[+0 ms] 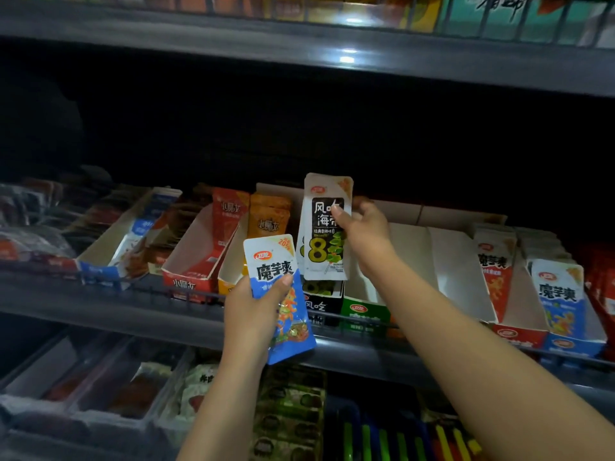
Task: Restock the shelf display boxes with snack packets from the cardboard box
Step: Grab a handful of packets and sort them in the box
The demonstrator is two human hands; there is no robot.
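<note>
Right hand (pixel 361 227) pinches an upright white seaweed packet (pixel 327 227) directly above its black display box (pixel 321 302). Left hand (pixel 256 307) grips a blue packet (pixel 283 294), its long axis near-vertical.

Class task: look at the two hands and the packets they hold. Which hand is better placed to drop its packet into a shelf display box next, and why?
Right. The right hand holds the black-and-white packet upright directly above the matching black display box. The left hand grips the blue packet lower, in front of the shelf edge, far from the blue display box.
</note>
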